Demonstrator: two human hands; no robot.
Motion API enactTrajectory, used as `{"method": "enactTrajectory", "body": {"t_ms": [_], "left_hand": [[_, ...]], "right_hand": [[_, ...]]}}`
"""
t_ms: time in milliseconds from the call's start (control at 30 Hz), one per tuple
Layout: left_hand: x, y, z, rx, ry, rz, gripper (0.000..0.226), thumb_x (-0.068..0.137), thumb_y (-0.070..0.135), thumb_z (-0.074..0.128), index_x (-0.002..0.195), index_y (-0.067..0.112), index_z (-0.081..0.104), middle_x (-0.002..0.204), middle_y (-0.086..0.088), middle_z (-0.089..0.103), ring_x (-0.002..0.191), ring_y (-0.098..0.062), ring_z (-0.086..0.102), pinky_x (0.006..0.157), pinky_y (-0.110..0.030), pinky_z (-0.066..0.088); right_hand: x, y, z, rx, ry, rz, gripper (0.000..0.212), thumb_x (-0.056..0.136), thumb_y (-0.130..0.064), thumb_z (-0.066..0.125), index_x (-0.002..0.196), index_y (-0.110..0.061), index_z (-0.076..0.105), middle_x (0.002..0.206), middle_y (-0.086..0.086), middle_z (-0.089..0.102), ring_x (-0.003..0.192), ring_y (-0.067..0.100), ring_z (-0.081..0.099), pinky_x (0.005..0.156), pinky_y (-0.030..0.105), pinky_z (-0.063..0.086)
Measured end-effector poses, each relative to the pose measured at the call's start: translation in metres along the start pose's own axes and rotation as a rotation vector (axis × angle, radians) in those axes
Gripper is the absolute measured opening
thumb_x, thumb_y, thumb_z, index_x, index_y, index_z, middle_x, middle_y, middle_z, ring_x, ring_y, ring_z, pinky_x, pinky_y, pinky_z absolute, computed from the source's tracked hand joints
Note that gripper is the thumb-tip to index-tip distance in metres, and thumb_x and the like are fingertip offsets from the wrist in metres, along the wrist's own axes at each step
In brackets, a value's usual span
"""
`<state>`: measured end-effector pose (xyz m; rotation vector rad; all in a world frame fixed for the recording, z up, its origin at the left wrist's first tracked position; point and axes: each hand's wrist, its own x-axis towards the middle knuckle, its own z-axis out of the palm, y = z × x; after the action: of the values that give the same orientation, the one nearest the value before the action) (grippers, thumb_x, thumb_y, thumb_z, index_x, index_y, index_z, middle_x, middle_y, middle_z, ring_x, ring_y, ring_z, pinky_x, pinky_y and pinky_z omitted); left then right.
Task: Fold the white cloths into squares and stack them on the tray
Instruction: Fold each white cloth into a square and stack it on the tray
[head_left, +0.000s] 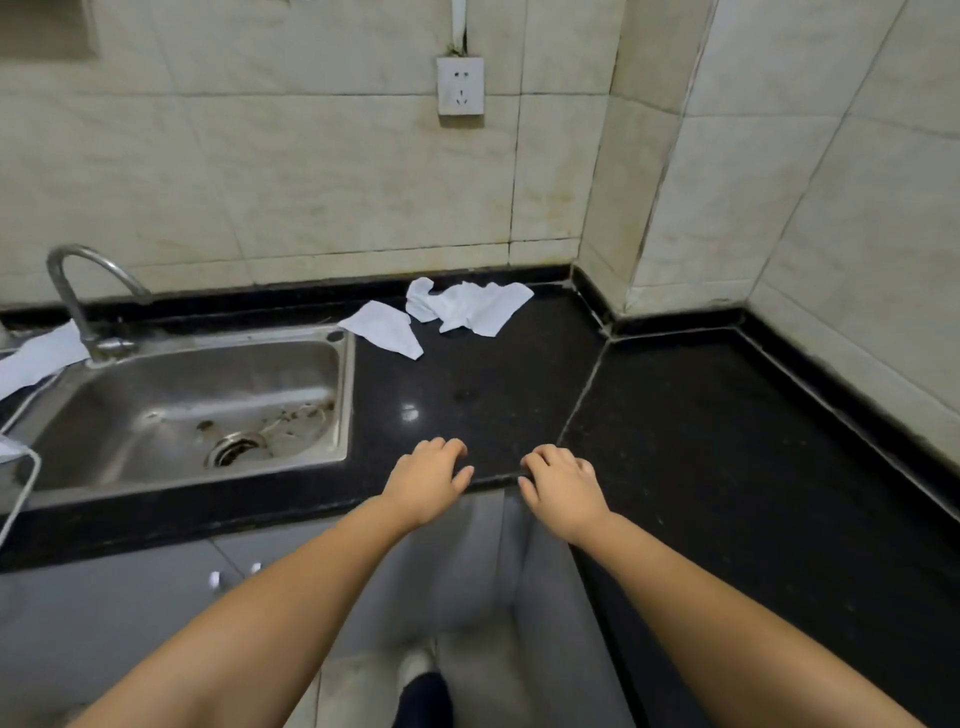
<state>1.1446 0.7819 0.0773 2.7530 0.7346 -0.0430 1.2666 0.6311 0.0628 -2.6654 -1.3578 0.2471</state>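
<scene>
Two bare hands rested side by side on the front edge of the black countertop (701, 441), the left hand (426, 480) and the right hand (563, 486) near each other but not touching, each with loosely bent fingers draped over the edge and holding nothing. Well beyond them, against the back wall, lay a crumpled white cloth (470, 306), and just beside it to the left a flatter white cloth (387, 328) lay with one corner by the rim of the steel sink (350, 395). A curved tap (85, 291) stood at the sink's back left corner, and another white cloth (39, 358) lay behind it at the picture's left edge, partly cut off. A white wall socket (460, 85) sat on the tiled wall above the cloths. No tray was in view.
</scene>
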Motion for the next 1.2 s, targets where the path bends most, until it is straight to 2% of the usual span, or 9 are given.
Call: {"method": "enactTrajectory", "body": {"t_ms": [300,433,633,733,833,933,1100,1200], "left_hand": [[0.177,-0.111,-0.031,-0.014,-0.054,-0.021,0.037,0.096,0.039,0.044,0.127,0.019,0.048,0.121,-0.004,0.055,0.115,-0.024,0.05,0.094,-0.041,0.044],[0.233,-0.135,-0.028,-0.027,-0.089,-0.047,0.036,0.096,0.034,0.044,0.127,0.017,0.048,0.124,-0.006,0.053,0.115,-0.025,0.05,0.093,-0.041,0.045],[0.294,-0.159,-0.009,0.018,-0.039,-0.125,0.039,0.095,0.032,0.046,0.13,0.014,0.045,0.129,-0.007,0.049,0.12,-0.026,0.045,0.092,-0.037,0.043],[0.311,-0.17,0.005,0.072,-0.064,-0.122,0.04,0.094,0.037,0.047,0.128,0.015,0.047,0.128,-0.006,0.048,0.12,-0.024,0.044,0.093,-0.034,0.042],[0.315,-0.176,0.014,0.089,-0.016,-0.11,0.036,0.094,0.036,0.048,0.124,0.017,0.05,0.124,-0.003,0.049,0.117,-0.022,0.045,0.091,-0.031,0.04],[0.319,-0.179,0.019,0.029,0.051,-0.129,0.03,0.094,0.032,0.048,0.12,0.018,0.055,0.119,-0.002,0.052,0.114,-0.021,0.046,0.089,-0.03,0.039],[0.326,-0.179,0.012,-0.052,0.07,-0.16,0.024,0.096,0.029,0.045,0.104,0.017,0.064,0.107,-0.001,0.058,0.104,-0.019,0.05,0.086,-0.031,0.041],[0.327,-0.169,0.003,-0.228,0.1,-0.18,0.018,0.094,0.024,0.048,0.095,0.014,0.063,0.097,-0.001,0.062,0.094,-0.018,0.055,0.082,-0.031,0.044]], "right_hand": [[0.199,-0.045,0.004,0.062,-0.02,0.034,0.037,0.099,-0.036,0.039,0.132,-0.021,0.047,0.136,-0.001,0.046,0.127,0.019,0.042,0.106,0.037,0.032],[0.265,-0.057,0.011,0.096,-0.084,0.034,0.037,0.099,-0.034,0.04,0.133,-0.02,0.045,0.135,0.001,0.047,0.126,0.021,0.043,0.105,0.039,0.034],[0.348,-0.066,0.03,0.147,-0.145,0.025,0.034,0.098,-0.023,0.043,0.132,-0.021,0.043,0.131,0.004,0.05,0.121,0.024,0.045,0.097,0.04,0.038],[0.375,-0.067,0.041,0.147,-0.161,-0.004,0.033,0.097,-0.02,0.043,0.13,-0.021,0.044,0.129,0.005,0.05,0.12,0.025,0.045,0.096,0.04,0.037],[0.389,-0.066,0.052,0.126,-0.156,-0.049,0.038,0.095,-0.019,0.045,0.133,-0.022,0.043,0.129,0.006,0.048,0.12,0.025,0.043,0.095,0.039,0.036],[0.398,-0.064,0.059,0.12,-0.136,-0.099,0.037,0.095,-0.023,0.046,0.132,-0.025,0.046,0.127,0.005,0.048,0.119,0.025,0.043,0.094,0.037,0.034],[0.401,-0.065,0.061,0.134,-0.077,-0.11,0.028,0.096,-0.03,0.045,0.121,-0.023,0.055,0.121,0.004,0.052,0.113,0.023,0.046,0.089,0.035,0.035],[0.398,-0.06,0.054,0.304,-0.041,-0.051,0.021,0.095,-0.029,0.048,0.11,-0.02,0.061,0.112,0.003,0.054,0.105,0.02,0.049,0.089,0.034,0.039]]}}
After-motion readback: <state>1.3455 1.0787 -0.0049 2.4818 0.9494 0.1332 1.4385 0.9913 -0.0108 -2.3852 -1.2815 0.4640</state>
